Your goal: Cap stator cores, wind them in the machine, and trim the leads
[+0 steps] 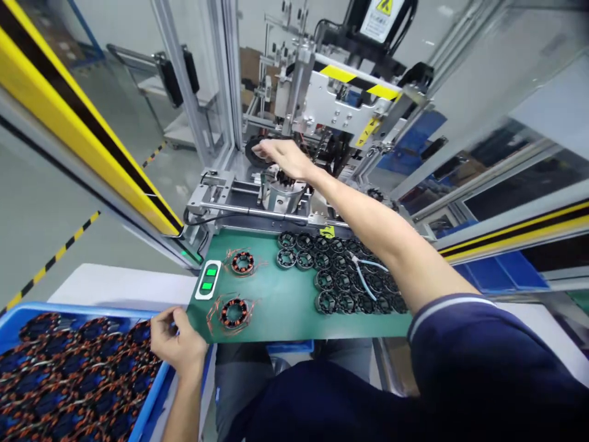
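Observation:
My right hand reaches over a round metal fixture in the machine. Its fingers are bent and close together, pointing left, and whatever they grip is hidden. Dark upright prongs show just below the palm. My left hand is loosely closed beside the table's left edge, near the rim of a blue tray, with nothing visible in it. On the green mat lie two copper-wound stator rings with loose wire ends, an upper ring and a lower ring.
Rows of black ring-shaped housings stand on the mat's right, with a light-blue tube across them. A panel with two green lights sits at the mat's left. Many wound stators fill the blue tray. Yellow-black posts flank the machine.

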`<move>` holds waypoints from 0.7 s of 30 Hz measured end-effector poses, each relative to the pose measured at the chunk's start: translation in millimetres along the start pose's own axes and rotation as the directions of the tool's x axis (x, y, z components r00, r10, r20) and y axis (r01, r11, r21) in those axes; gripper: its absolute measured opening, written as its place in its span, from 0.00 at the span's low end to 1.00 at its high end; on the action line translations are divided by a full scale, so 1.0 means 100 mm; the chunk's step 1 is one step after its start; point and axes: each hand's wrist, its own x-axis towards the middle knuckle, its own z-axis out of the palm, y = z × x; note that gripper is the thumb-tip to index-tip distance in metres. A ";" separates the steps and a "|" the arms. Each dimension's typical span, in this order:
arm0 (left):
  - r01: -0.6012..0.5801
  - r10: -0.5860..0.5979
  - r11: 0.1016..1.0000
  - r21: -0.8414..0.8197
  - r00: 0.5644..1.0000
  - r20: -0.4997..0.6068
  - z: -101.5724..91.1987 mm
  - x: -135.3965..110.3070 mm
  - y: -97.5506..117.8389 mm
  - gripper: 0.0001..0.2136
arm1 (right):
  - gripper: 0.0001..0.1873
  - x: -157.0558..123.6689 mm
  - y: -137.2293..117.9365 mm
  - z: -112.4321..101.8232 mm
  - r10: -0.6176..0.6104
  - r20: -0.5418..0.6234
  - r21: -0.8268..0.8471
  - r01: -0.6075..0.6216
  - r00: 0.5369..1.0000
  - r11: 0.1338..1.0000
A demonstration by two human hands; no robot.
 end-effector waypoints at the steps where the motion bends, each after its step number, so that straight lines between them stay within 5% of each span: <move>1: 0.000 0.000 1.000 0.000 1.000 0.004 0.00 0.01 0.01 0.09 | 0.62 -0.16 0.05 -0.17 0.021 -0.093 0.034 -0.018 0.995 0.999; 4: 0.004 -0.004 1.000 -0.004 1.000 -0.023 0.02 0.02 0.03 0.09 | 0.63 -0.77 0.41 -0.69 0.195 -0.320 0.152 -0.153 0.927 0.977; 6: 0.008 -0.008 1.000 0.000 0.999 -0.035 0.02 0.03 0.02 0.09 | 0.60 -1.20 0.77 -0.89 0.349 -0.314 0.166 -0.311 0.883 0.936; 8: 0.008 -0.007 1.000 0.009 0.999 -0.040 0.01 0.04 0.00 0.09 | 0.52 -1.57 1.11 -0.89 0.450 -0.266 0.144 -0.426 0.853 0.893; 12: -0.015 0.016 1.000 0.015 0.998 -0.061 0.02 0.09 -0.04 0.09 | 0.28 -1.93 1.52 -0.56 0.539 -0.202 0.100 -0.530 0.818 0.842; 16: -0.072 0.074 0.997 0.031 0.995 -0.066 0.08 0.13 -0.03 0.12 | 0.24 -1.95 1.55 -0.45 0.562 -0.201 0.077 -0.559 0.803 0.826; 21: -0.242 0.232 0.946 0.214 0.970 0.072 -0.04 0.10 0.07 0.17 | 0.22 -2.03 1.12 -0.60 0.464 -0.352 0.091 -0.464 0.813 0.881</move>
